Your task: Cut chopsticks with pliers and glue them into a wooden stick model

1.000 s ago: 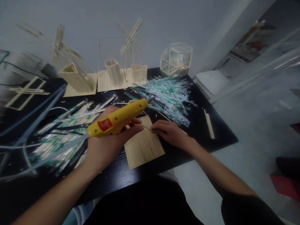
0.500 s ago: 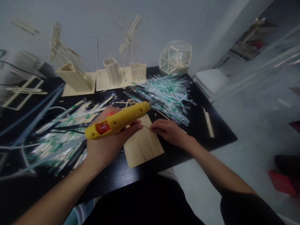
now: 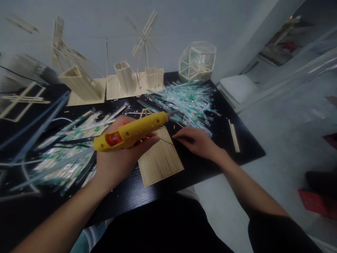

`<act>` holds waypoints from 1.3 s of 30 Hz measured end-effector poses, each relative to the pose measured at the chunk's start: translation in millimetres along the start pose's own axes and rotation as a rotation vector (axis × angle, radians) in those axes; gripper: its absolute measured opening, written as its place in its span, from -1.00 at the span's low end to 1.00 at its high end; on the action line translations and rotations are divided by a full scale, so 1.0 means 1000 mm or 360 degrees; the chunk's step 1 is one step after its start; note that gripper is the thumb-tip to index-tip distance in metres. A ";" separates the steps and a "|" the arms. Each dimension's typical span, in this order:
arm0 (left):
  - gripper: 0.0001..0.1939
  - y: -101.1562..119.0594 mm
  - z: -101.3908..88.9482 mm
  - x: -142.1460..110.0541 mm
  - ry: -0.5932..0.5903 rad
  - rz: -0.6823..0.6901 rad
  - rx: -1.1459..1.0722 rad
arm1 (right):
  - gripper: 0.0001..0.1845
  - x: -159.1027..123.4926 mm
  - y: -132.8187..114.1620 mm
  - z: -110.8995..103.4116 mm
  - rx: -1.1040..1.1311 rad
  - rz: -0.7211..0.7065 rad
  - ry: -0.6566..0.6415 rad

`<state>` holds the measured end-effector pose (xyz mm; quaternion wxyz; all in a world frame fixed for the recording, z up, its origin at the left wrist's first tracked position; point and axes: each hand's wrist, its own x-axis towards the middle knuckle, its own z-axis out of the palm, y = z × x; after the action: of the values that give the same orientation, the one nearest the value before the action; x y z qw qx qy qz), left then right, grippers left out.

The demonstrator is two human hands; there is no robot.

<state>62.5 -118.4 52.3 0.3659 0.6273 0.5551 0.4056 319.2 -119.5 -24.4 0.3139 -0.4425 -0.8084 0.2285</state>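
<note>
My left hand (image 3: 116, 161) is wrapped round a yellow glue gun (image 3: 131, 130), its nozzle pointing to the right. A thin wooden stick (image 3: 166, 141) reaches from my left thumb and finger to the fingertips of my right hand (image 3: 196, 140). Those right fingers are pinched together at the stick's far end, though the exact contact is blurred. Below the hands lies a flat panel of wooden sticks (image 3: 161, 161) laid side by side. Behind the glue gun, a small frame of sticks (image 3: 145, 112) shows in part.
Wrapped sticks (image 3: 68, 158) lie on the black table (image 3: 131, 196) at left, and clear plastic wrappers (image 3: 189, 102) pile up at the back right. Stick-built windmill models (image 3: 81, 86) and a glazed polyhedron (image 3: 197, 61) stand behind. Two loose sticks (image 3: 233, 136) lie near the right edge.
My right hand has moved a little to the right, away from the left, and more of the thin stick shows between them. The left hand keeps its hold on the glue gun.
</note>
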 end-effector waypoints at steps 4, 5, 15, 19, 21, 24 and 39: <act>-0.59 -0.003 0.000 0.000 0.0020 0.0003 0.0016 | -0.83 -0.002 -0.003 -0.002 0.0006 0.0021 0.0033; -0.59 -0.004 0.000 0.000 0.0018 0.0006 0.0026 | -0.83 -0.003 -0.003 -0.001 0.0006 0.0012 0.0024; -0.62 -0.005 -0.002 0.002 0.0068 0.0048 0.0233 | -0.80 0.006 0.015 -0.010 -0.0502 0.0676 0.0011; -0.65 -0.003 -0.001 0.002 0.0035 0.0038 0.0204 | -0.79 0.005 0.016 -0.004 -0.0606 0.0814 -0.0061; -0.63 -0.003 -0.002 0.002 0.0039 0.0035 0.0193 | -0.80 0.003 0.017 0.000 -0.0693 0.0820 -0.0092; -0.61 -0.005 -0.002 0.002 0.0045 0.0046 0.0200 | -0.79 0.003 0.014 0.000 -0.0722 0.0747 -0.0121; -0.66 -0.005 0.001 0.004 -0.0027 0.0018 -0.0041 | -0.89 0.010 -0.046 -0.015 0.0567 0.0362 0.0689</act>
<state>62.1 -114.2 47.5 0.3764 0.6291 0.5430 0.4094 299.6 -132.6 19.0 0.5239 -0.5065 -0.6152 0.3008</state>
